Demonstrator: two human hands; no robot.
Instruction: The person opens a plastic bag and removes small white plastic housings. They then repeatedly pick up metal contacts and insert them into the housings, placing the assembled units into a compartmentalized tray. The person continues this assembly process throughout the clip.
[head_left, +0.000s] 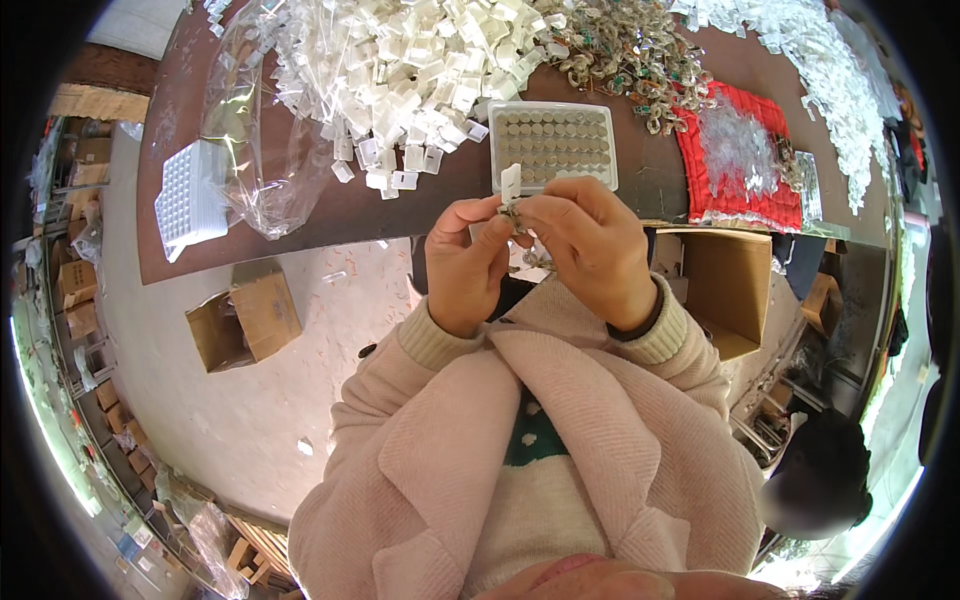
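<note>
My left hand [465,268] and my right hand [597,255] meet in front of the table's near edge, their fingers closed in a pinch. Between the fingertips stands a small white plastic tag [511,183], upright. A small metallic jewellery piece [510,212] is at its lower end, partly covered by my fingers. More of a shiny metallic strand [538,261] hangs below my right fingers. Just beyond the hands lies a pale tray [492,150] with rows of round greyish pieces in it.
A heap of white plastic tags [400,70] and a pile of metallic jewellery [625,50] cover the far table. Right lies a red cloth [705,200] with clear plastic bits; left, a white dimpled tray stack [190,195] and clear bag [280,185]. Cardboard boxes [265,310] [735,280] stand below.
</note>
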